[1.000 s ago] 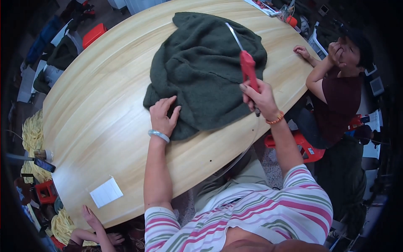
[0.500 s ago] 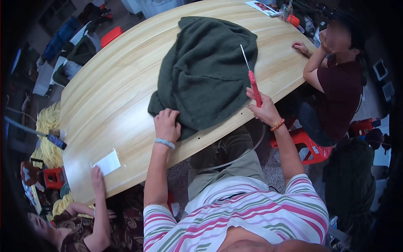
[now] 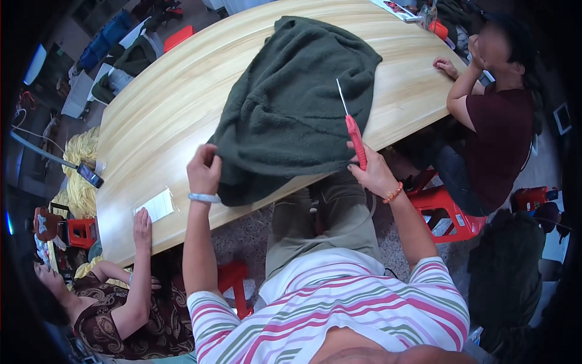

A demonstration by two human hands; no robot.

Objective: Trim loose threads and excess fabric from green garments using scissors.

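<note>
A dark green fleece garment lies spread on the pale wooden table, its near edge lapping over the table's front. At its near left corner, my left hand pinches the edge of the cloth between thumb and fingers. My right hand is wrapped round a red-handled tool with a long thin metal rod, which points up and away over the garment. Some of the right fingers are close to the cloth's near right edge; whether they touch it I cannot tell. A thin pale hose or cable curves below that hand.
A person's hand rests by a white paper card at the left of the wooden table. Another person sits at the right, one hand on the tabletop. Red stools stand beside me, and a phone is mounted at the left edge.
My left hand has moved left, drawing the garment's near left corner with it. My right hand and the red-handled tool have shifted slightly left and nearer me.
</note>
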